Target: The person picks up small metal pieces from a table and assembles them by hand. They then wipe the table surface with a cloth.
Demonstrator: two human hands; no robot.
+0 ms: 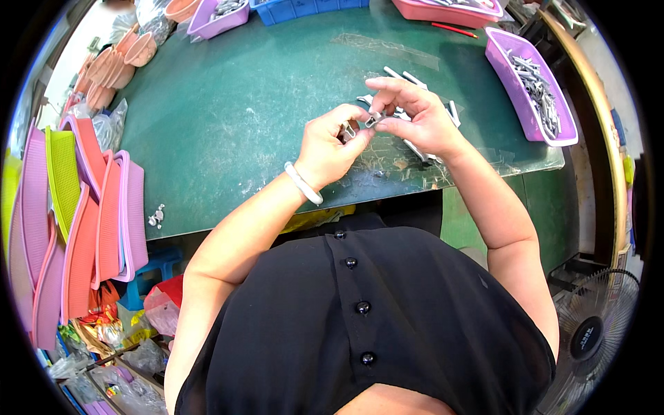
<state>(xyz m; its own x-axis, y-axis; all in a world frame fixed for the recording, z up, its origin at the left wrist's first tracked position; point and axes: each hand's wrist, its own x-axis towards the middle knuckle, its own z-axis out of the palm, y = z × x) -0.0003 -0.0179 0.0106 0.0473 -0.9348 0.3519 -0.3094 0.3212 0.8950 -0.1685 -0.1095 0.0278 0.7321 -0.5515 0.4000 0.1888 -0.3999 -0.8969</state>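
Above the near half of the green table, my two hands meet at a small grey hollow part. My left hand is closed, with thumb and forefinger at that part. A second grey piece shows in the curl of its fingers. On the other side, my right hand pinches the small part, its thumb bent toward the fingers. Several grey strip-like pieces lie beneath and around the right hand, partly hidden by it. What exact kind these parts are cannot be made out.
A purple basket of grey pieces stands at the right edge of the green table. More baskets line the far edge, near a red pen. Stacked baskets and peach bowls are at left; a fan is low right.
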